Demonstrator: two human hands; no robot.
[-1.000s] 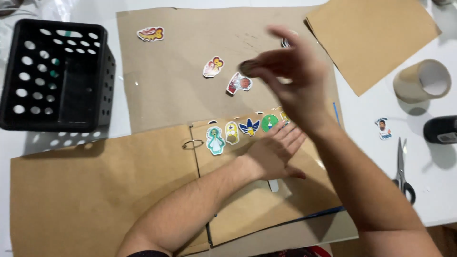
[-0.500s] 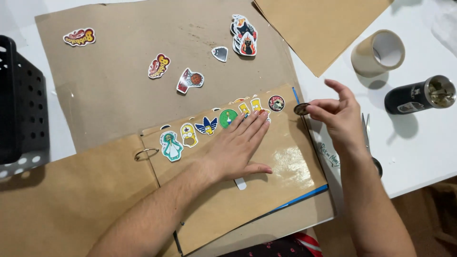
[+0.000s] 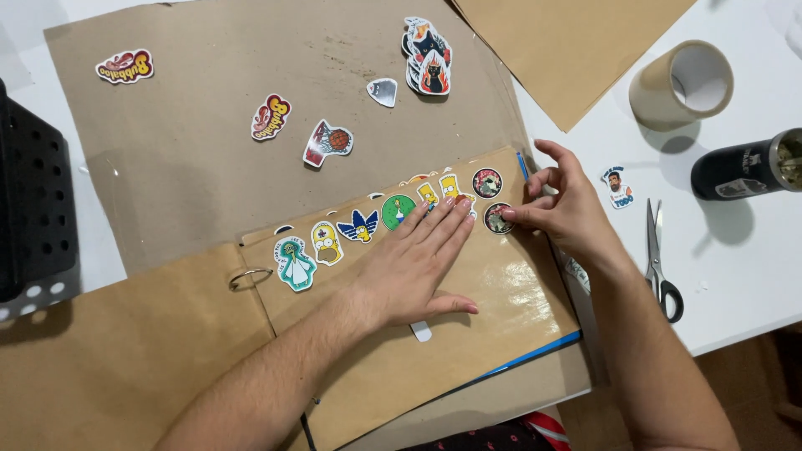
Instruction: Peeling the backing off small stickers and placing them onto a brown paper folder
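The left hand (image 3: 415,269) lies flat and spread, palm down, on the glossy brown page (image 3: 468,334) of an open ring binder, its fingertips reaching up toward the row of stickers along the page's upper edge. Just to the right of those fingertips, the right hand (image 3: 568,209) comes in from the page's right edge with thumb and forefinger drawn together on a small round dark sticker (image 3: 498,218), pressing or pinching it at the page surface; I cannot tell whether the sticker is already stuck down. That round sticker sits between the 2 hands, touching the right fingertips and just beside the left middle finger. Right above it is another round dark sticker (image 3: 487,182), and the row runs leftward from there: a yellow figure (image 3: 451,187), a green circle (image 3: 398,211), a blue leaf shape (image 3: 361,226), a yellow head (image 3: 327,243) and a pale green robed figure (image 3: 294,263) near the metal ring (image 3: 249,278). Behind the binder, loose stickers lie on a sheet of brown paper (image 3: 184,167), with a small stack of them (image 3: 428,67) at the top. On the white table (image 3: 735,250) to the right lie scissors (image 3: 660,259), a single sticker of a bearded figure (image 3: 617,187), a roll of brown tape (image 3: 681,83) and a dark bottle (image 3: 743,167) on its side. A black perforated crate (image 3: 33,209) stands at the left edge.
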